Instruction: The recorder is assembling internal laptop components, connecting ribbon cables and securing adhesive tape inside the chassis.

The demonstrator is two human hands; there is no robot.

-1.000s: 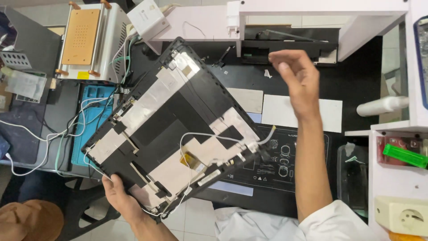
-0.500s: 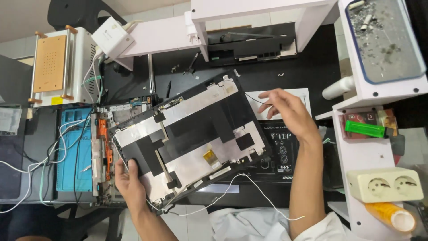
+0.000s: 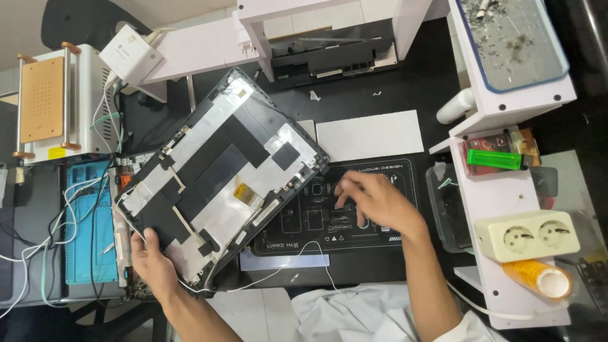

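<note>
Right now the left hand (image 3: pixel 152 263) is clamped on the near corner of the laptop lid panel (image 3: pixel 218 180), thumb over its edge, holding it tilted across the dark workbench (image 3: pixel 405 88) with its inner side up, silver foil and black tape showing. Over on the other side, the right hand (image 3: pixel 373 199) rests on the black repair mat (image 3: pixel 335 209), fingers curled down and spread onto the mat's surface, gripping nothing that can be seen. A thin white wire (image 3: pixel 304 253) trails from the panel's lower edge across the mat's near edge. Beyond the mat lies a white sheet (image 3: pixel 370 134). Left of the panel sit a blue tray (image 3: pixel 85 228) and a white machine with an orange plate (image 3: pixel 47 101); right, a white shelf (image 3: pixel 494 209) carries a green lighter (image 3: pixel 494 158) and a cream socket strip (image 3: pixel 529 235).
</note>
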